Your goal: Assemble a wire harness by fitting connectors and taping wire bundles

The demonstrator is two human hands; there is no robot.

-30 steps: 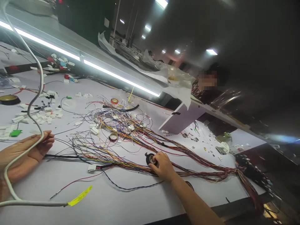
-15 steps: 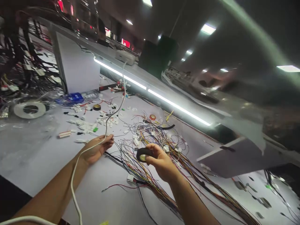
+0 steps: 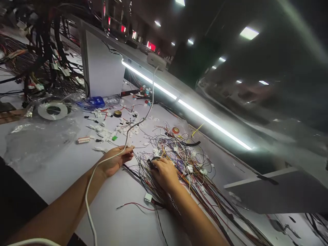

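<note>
- Many wires [image 3: 183, 164] lie loose across the counter [image 3: 120, 225].
- Left hand [image 3: 116, 161]: fingers pinched, seemingly on one thin lead [image 3: 142, 147].
- Right hand [image 3: 166, 172]: fingers curled round black tape [image 3: 155, 158], now lowered among the wires, likely bringing it within reach of them.

On the bench [image 3: 69, 164], connectors [image 3: 102, 132] lie left of the wires [image 3: 184, 162]; behind the connectors, a bottle [image 3: 97, 101] (a roll [image 3: 42, 111] to its left).

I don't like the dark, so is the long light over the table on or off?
On: the long light glows bright white along the shelf.
</note>
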